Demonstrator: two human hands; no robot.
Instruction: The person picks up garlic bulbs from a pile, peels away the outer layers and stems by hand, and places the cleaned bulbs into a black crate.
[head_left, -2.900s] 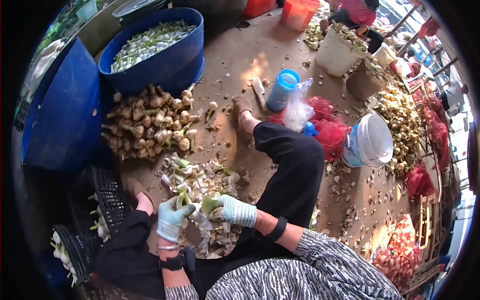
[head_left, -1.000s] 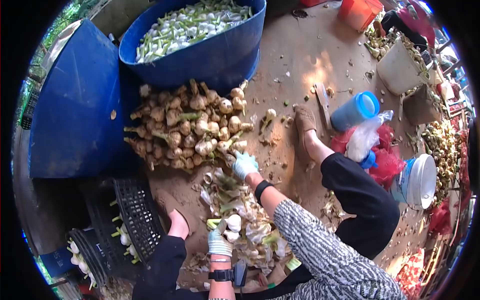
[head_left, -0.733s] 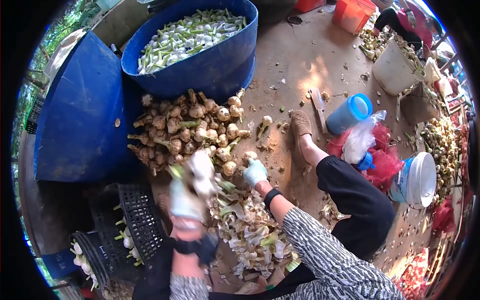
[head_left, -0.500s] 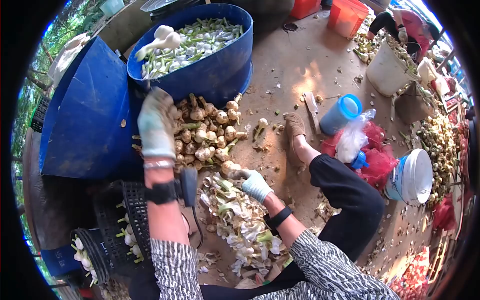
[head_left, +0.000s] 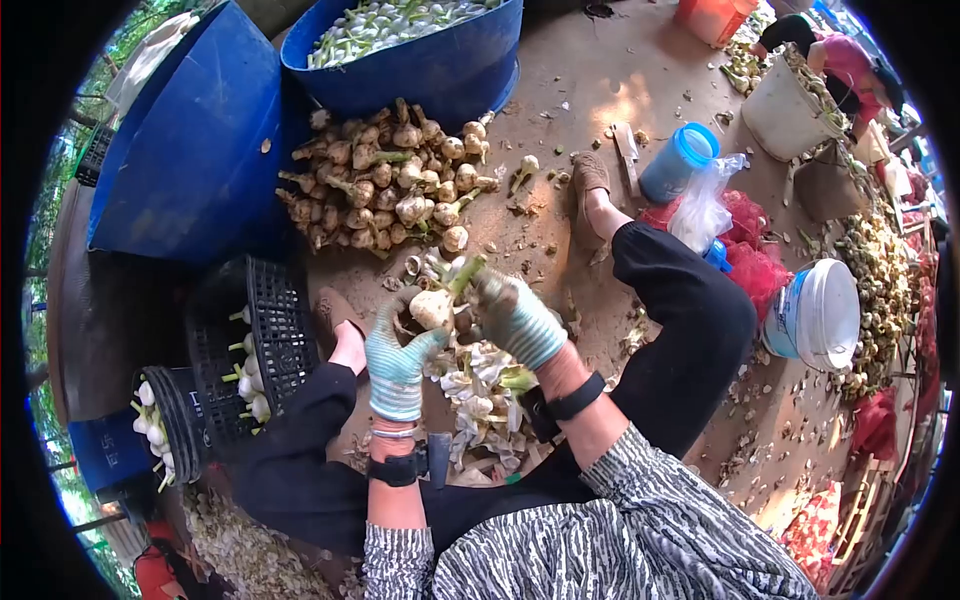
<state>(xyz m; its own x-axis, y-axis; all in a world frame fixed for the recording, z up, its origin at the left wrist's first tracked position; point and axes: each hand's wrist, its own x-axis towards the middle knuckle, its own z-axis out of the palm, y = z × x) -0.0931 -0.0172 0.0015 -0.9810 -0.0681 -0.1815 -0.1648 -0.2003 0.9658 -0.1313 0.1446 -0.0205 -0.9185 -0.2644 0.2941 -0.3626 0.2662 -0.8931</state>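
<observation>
Pale garlic [head_left: 430, 309], likely light, firm and best held round the bulb, sat in my half-closed left hand [head_left: 396, 358], my right hand [head_left: 526, 324]'s grip unclear by the stem [head_left: 467, 272].

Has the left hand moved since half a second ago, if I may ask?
Yes: the left hand has come back toward the body, away from the blue tub, from over the garlic pile to its near side.
</observation>
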